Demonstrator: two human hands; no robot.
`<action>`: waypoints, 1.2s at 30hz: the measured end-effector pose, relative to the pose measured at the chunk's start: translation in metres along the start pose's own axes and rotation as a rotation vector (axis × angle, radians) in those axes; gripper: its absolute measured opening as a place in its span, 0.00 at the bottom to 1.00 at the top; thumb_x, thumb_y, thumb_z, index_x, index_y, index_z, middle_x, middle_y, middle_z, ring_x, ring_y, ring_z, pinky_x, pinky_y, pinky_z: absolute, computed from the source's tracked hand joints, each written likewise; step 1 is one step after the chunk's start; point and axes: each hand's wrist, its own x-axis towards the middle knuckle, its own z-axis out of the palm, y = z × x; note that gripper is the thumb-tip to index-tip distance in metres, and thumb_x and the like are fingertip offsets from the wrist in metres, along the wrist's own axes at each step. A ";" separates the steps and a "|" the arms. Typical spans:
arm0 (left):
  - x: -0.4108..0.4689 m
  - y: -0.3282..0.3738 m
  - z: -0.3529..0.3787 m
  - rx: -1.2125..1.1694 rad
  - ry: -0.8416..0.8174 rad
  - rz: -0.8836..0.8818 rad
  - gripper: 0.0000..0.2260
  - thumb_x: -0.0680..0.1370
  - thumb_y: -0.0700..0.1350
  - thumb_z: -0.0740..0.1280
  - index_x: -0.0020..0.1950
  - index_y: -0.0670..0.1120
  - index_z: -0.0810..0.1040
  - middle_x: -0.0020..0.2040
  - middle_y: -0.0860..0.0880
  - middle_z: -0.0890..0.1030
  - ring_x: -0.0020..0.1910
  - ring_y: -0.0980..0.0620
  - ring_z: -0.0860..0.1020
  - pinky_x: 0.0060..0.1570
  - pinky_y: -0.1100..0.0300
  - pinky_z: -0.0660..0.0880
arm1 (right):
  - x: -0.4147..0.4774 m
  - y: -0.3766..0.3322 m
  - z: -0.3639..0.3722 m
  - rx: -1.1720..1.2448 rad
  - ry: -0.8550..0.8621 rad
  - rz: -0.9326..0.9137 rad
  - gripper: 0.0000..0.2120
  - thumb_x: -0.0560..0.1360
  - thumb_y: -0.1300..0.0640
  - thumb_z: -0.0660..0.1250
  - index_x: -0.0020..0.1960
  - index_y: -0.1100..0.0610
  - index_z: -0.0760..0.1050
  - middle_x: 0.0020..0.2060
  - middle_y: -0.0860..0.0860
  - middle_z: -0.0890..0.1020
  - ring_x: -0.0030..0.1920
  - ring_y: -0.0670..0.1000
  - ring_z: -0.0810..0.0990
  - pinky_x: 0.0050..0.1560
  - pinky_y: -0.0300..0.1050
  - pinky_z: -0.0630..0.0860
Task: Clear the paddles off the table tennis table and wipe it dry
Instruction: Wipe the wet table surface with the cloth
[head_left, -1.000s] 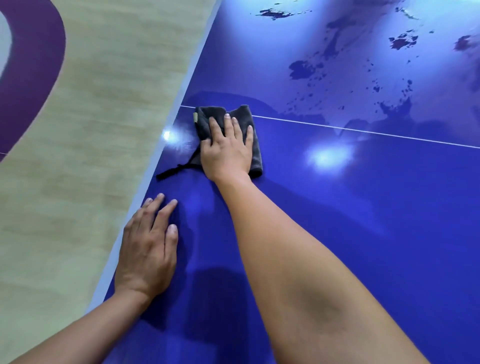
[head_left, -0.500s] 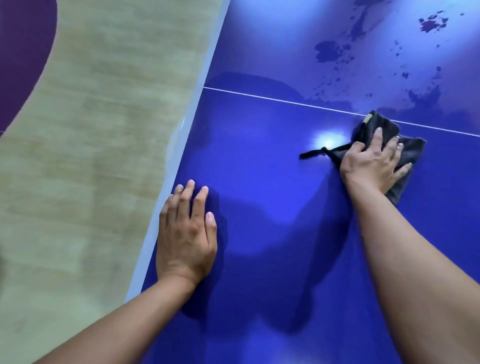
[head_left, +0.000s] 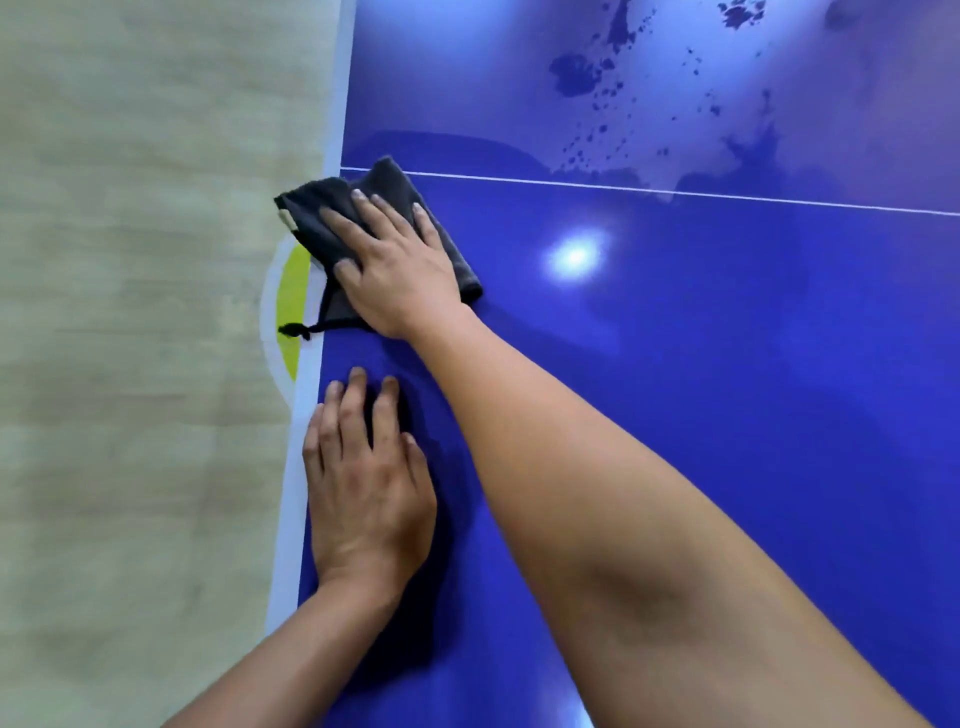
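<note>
A dark grey cloth (head_left: 317, 218) lies at the left edge of the blue table tennis table (head_left: 727, 364), partly hanging over the white border. My right hand (head_left: 400, 265) presses flat on the cloth, fingers spread. My left hand (head_left: 366, 483) rests palm down on the table near the same edge, holding nothing. A black cord (head_left: 311, 328) trails from the cloth over the edge. Dark water blotches (head_left: 576, 75) and droplets cover the surface beyond the white centre line (head_left: 675, 193). No paddles are in view.
Pale wood-pattern floor (head_left: 130, 364) lies to the left of the table, with a yellow-green and white floor marking (head_left: 291, 291) just under the edge. A ceiling light reflection (head_left: 574, 255) glares on the near half.
My right hand has swept the cloth from the right, near the centre line, back left to the table's edge. My left hand stayed flat on the table.
</note>
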 end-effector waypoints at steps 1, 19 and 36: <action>-0.001 -0.001 -0.001 -0.005 0.000 -0.001 0.24 0.79 0.45 0.57 0.75 0.43 0.69 0.77 0.40 0.66 0.77 0.39 0.62 0.75 0.42 0.60 | -0.006 0.016 -0.005 0.011 0.024 0.042 0.27 0.82 0.46 0.54 0.81 0.40 0.58 0.82 0.46 0.55 0.82 0.45 0.50 0.81 0.54 0.39; -0.002 0.012 -0.009 -0.205 0.011 -0.031 0.22 0.79 0.42 0.56 0.72 0.42 0.71 0.75 0.41 0.68 0.76 0.39 0.64 0.76 0.43 0.57 | -0.141 0.200 -0.072 -0.105 0.224 0.705 0.28 0.83 0.50 0.56 0.82 0.47 0.57 0.82 0.56 0.56 0.82 0.53 0.53 0.81 0.60 0.43; -0.202 -0.034 -0.064 -0.063 -0.110 0.228 0.25 0.77 0.48 0.58 0.73 0.42 0.73 0.76 0.40 0.68 0.74 0.38 0.68 0.69 0.39 0.65 | -0.165 0.034 -0.009 0.028 0.067 0.119 0.28 0.82 0.46 0.54 0.81 0.41 0.58 0.82 0.47 0.55 0.82 0.46 0.50 0.81 0.54 0.39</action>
